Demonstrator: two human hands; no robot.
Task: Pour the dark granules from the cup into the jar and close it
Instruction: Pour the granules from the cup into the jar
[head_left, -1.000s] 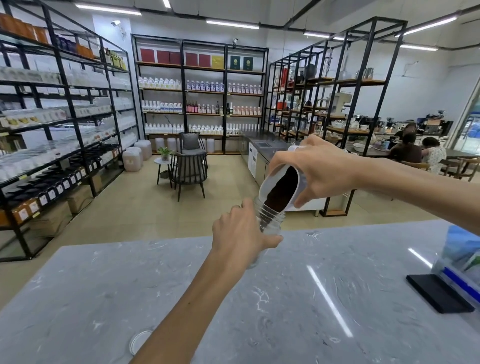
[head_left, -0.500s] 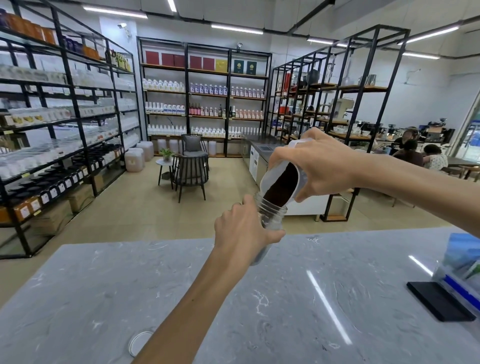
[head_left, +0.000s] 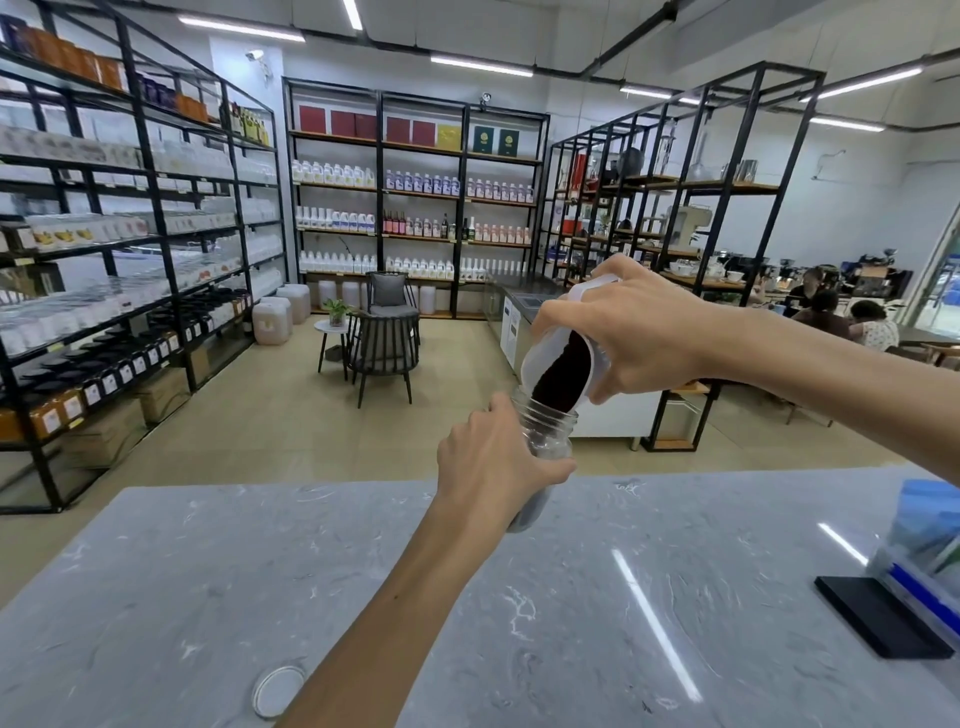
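My left hand (head_left: 493, 462) grips a clear jar (head_left: 548, 434) held above the grey marble counter (head_left: 571, 597); most of the jar's body is hidden behind my fingers. My right hand (head_left: 639, 335) holds a white cup (head_left: 540, 358) tipped steeply, its lip over the jar's mouth. Dark granules (head_left: 563, 374) slide down the cup's inside toward the jar's opening. The jar's round lid (head_left: 278, 690) lies flat on the counter near the front edge, beside my left forearm.
A black pad (head_left: 878, 616) and a clear holder with blue cards (head_left: 924, 545) sit at the counter's right. Black shelving racks, a chair and a small table stand on the shop floor beyond. People sit at the far right.
The cup has tipped further and the granules have slid lower toward the jar's mouth. Both hands stay in about the same place; the view shifted slightly.
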